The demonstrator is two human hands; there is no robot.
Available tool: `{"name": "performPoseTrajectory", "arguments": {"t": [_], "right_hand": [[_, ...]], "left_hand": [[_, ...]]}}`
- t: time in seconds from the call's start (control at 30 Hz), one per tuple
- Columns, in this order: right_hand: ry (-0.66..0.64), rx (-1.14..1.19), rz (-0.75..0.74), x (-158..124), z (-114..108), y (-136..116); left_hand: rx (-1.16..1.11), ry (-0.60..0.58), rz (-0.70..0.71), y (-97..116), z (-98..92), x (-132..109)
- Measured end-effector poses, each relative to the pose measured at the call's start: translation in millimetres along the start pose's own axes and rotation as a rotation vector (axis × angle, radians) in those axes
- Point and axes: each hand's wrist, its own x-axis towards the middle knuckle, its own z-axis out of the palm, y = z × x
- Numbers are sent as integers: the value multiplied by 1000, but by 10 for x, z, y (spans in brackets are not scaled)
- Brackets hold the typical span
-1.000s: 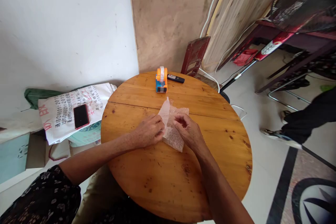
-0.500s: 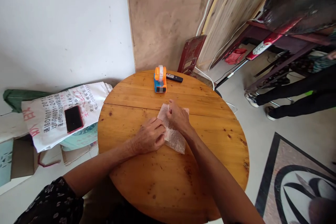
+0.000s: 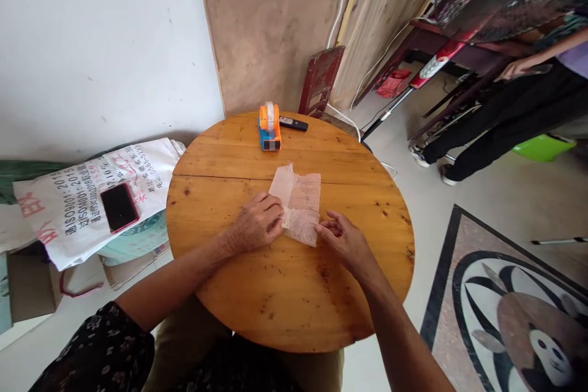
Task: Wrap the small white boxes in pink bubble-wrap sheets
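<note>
A translucent piece of bubble wrap (image 3: 305, 196) lies on the round wooden table (image 3: 257, 294), with a smoother whitish flap on its left side and a folded part at the front. My left hand (image 3: 260, 220) is closed on its left edge, fingers bent over the fold. At the right front edge is my right hand (image 3: 346, 242), thumb and forefinger apart, with a fingertip at the edge of the wrap. Beyond both hands stands an orange and blue tape dispenser (image 3: 269, 128) with a roll of clear tape.
A dark remote-like object (image 3: 294, 124) lies beside the dispenser. To the left, a phone (image 3: 119, 207) rests on a white printed sack (image 3: 73, 196). A red chair (image 3: 321, 79) stands behind the table. On the right are a large fan (image 3: 496, 6) and a standing person (image 3: 487, 116).
My right hand has moved off the wrap's top to its right front edge, and its fingers have parted. The wrap's right side now shows. My left hand stays on the left edge.
</note>
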Motion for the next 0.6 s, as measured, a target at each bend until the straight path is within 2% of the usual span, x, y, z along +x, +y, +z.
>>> {"name": "performPoseTrajectory", "arguments": {"t": [0.23,0.4,0.6], "right_hand": [[65,-16,8,157,316,-127],[79,107,-39,133,418,-151],[104,334,-15,98,473,-231]], "left_hand": [[-20,42,37,-15,16,-4],[-23,38,30,-4,2,9],[0,22,32,-18,2,3]]}}
